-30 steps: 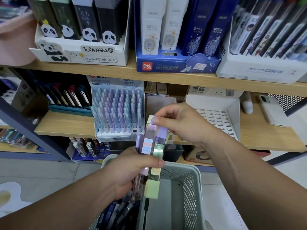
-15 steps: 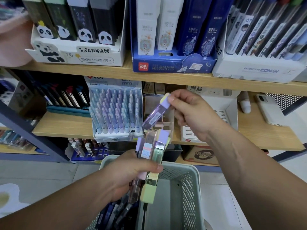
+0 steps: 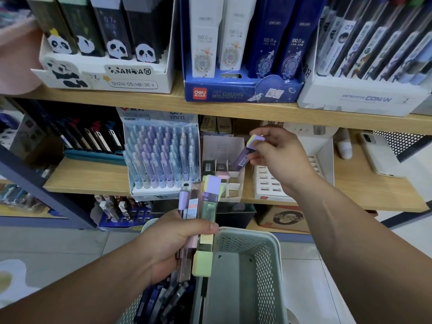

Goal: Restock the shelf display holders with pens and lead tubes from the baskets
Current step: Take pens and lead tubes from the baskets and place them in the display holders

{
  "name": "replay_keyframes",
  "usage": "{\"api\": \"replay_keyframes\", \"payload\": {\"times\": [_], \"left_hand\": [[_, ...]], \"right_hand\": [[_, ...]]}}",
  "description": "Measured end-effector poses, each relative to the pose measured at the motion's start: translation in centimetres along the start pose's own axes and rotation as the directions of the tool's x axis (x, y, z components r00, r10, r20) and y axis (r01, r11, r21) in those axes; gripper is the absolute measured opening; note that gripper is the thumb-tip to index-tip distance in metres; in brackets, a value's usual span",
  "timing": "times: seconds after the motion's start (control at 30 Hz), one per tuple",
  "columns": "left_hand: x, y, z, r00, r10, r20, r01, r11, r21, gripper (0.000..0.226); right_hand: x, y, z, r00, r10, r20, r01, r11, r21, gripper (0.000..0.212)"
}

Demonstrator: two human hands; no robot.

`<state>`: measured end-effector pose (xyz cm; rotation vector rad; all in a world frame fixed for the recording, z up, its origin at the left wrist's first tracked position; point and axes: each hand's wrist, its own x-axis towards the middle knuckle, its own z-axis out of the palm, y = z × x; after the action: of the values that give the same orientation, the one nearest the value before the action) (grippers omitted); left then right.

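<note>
Left hand point(image 3: 174, 246) sits low, forearm in from bottom left, thumb clamped across a bundle of tubes point(image 3: 205, 206). Right hand point(image 3: 280, 157) is higher, arm stretched forward, fingers point(image 3: 259, 133) pinching one tube point(image 3: 244, 156), tilted.

Wooden shelves point(image 3: 93, 176), pale tiled floor point(image 3: 70, 244)

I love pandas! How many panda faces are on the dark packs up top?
4 panda faces in a row: leftmost, second, third, rightmost, in the white box. Packs behind may hide more.
</note>
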<state>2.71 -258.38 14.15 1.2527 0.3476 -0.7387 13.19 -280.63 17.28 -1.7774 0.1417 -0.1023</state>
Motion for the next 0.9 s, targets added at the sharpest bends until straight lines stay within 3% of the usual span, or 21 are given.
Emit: {"api": "replay_keyframes", "payload": {"times": [0.1,0.2,0.33,0.47,0.67,0.8,0.9], "left_hand": [[0.0,0.1,-0.2,0.999,0.01,-0.037,-0.01,1.0,-0.01,0.031],[0.1,0.4,-0.4,0.999,0.009,-0.054,-0.009,1.0,-0.009,0.035],[0.1,0.6,-0.6,0.997,0.023,-0.071,-0.024,1.0,-0.019,0.027],[0.0,0.8,-0.7,0.996,0.029,-0.085,-0.031,0.999,-0.022,0.029],[-0.4,0.8,-0.9,0.991,0.049,-0.122,-0.051,0.998,-0.02,0.071],[-0.6,1.1,-0.9,0.991,0.063,-0.114,-0.066,0.998,-0.024,0.079],[-0.6,1.2,-0.9,0.994,0.066,-0.091,-0.068,0.997,-0.022,0.068]], "right_hand": [[0.0,0.2,0.0,0.999,-0.048,0.001,0.048,0.996,-0.068,0.011],[0.1,0.2,0.2,0.991,-0.131,0.024,0.133,0.951,-0.279,0.009],[-0.1,-0.5,0.6,0.945,-0.281,0.169,0.319,0.669,-0.671,0.021],[0.1,-1.2,1.0,0.927,-0.301,0.225,0.355,0.502,-0.789,0.037],[0.2,-2.0,1.5,0.926,-0.317,0.203,0.344,0.493,-0.799,0.032],[1.4,-2.1,1.8,0.94,-0.25,0.231,0.322,0.435,-0.841,0.028],[2.7,-2.0,2.1,0.955,-0.161,0.249,0.296,0.485,-0.823,0.026]]}}
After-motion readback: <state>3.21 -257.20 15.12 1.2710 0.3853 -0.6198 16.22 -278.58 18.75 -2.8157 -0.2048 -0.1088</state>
